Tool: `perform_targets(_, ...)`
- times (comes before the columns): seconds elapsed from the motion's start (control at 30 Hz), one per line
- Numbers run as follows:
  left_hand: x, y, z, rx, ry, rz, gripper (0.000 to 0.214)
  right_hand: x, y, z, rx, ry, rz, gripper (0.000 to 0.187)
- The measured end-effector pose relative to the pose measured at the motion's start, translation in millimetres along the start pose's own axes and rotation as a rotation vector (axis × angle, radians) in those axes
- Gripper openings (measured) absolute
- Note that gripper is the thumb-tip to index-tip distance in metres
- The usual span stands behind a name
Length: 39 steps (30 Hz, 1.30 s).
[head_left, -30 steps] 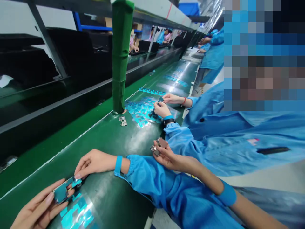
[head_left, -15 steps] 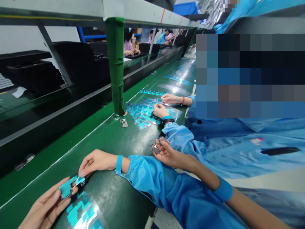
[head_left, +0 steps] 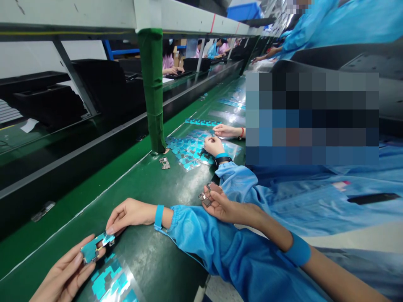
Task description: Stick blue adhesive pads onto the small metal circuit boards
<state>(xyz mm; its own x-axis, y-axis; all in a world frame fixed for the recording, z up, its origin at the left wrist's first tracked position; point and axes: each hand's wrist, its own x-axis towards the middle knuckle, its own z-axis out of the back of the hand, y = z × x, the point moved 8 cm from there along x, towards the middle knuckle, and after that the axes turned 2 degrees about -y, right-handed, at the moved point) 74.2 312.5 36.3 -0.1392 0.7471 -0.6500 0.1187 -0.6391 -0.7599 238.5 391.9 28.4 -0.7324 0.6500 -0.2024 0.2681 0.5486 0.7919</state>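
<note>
Your left hand (head_left: 64, 272) enters at the lower left edge of the view, palm up. Its grip is closed around a circuit board (head_left: 94, 247) with cyan film on it, and the board sits between thumb and fingers, clear of the green surface (head_left: 147, 262). Below the board lies a clear sheet of cyan film pieces (head_left: 110, 282).

A second hand (head_left: 130, 216), with a blue wrist strap (head_left: 159, 217) and a blue sleeve (head_left: 201, 239), reaches in from the right. Its fingertips (head_left: 110, 229) are just beside the right end of the board. The grip is loosely open and holds nothing visible. You cannot tell from this view whether this hand is your right.

Further along, a green-wrapped post (head_left: 151, 90) stands at the far edge of the surface. Small metal parts (head_left: 164, 163) lie near its foot.

Next comes a larger clear sheet of cyan film pieces (head_left: 190, 149), with a co-worker's two hands (head_left: 214, 146) over it.

Nearest the right, a third hand (head_left: 222, 205) on a bare forearm (head_left: 267, 226) lies palm up. Its fingers are curled around two small metal plates (head_left: 206, 197). You cannot tell whether this hand is your right
</note>
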Motion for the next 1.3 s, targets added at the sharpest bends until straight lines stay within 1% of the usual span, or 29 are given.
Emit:
perform_targets(0.07, 0, 0, -0.2, -0.026, 0.002, 0.02, 0.051, 1, -1, 1, 0.001, 0.005, 0.003, 0.053)
perform_targets(0.2, 0, 2, -0.6, -0.092, 0.035, 0.102, 0.065, 3, -1, 0, -0.004, 0.011, 0.002, 0.051)
perform_targets(0.3, 0, 1, 1.9, -0.108, 0.029, 0.114, 0.071, 4, 0, 0, -0.009, 0.009, 0.003, 0.051)
perform_targets(0.4, 0, 2, 1.9, -0.106, 0.038, 0.122, 0.065, 5, 0, 0, -0.014, 0.005, 0.007, 0.052)
perform_targets(0.5, 0, 1, 1.1, -0.099, 0.043, 0.092, 0.06, 6, -1, 2, -0.024, -0.002, 0.006, 0.051)
perform_targets(0.6, 0, -1, 0.7, -0.086, 0.058, 0.068, 0.06, 3, 0, 2, -0.037, -0.021, 0.004, 0.038)
perform_targets(0.7, 3, 1, 3.1, -0.104, 0.055, 0.103, 0.064, -2, 3, 0, -0.048, -0.043, 0.002, 0.023)
perform_targets(0.8, 6, 3, 6.1, -0.124, 0.035, 0.118, 0.069, -4, 5, -1, -0.053, -0.051, 0.0, 0.018)
perform_targets(0.9, 5, 2, 7.4, -0.118, 0.022, 0.105, 0.073, -3, 6, -2, -0.047, -0.041, 0.004, 0.021)
perform_targets(0.97, 3, 2, 6.1, -0.122, 0.036, 0.114, 0.074, -2, 6, -2, -0.037, -0.022, 0.01, 0.027)
perform_targets(1.1, -1, 0, 2.6, -0.115, 0.055, 0.124, 0.075, 2, 5, -1, -0.015, 0.022, 0.023, 0.047)
perform_targets(1.17, -2, -1, 1.7, -0.117, 0.043, 0.118, 0.071, 4, 3, 0, -0.009, 0.03, 0.027, 0.054)
perform_targets(1.23, 0, 0, 1.8, -0.11, 0.036, 0.109, 0.065, 7, 1, 1, -0.006, 0.034, 0.028, 0.055)
perform_targets(1.3, 4, 0, 4.4, -0.074, 0.04, 0.063, 0.056, 8, -1, 2, -0.004, 0.038, 0.028, 0.055)
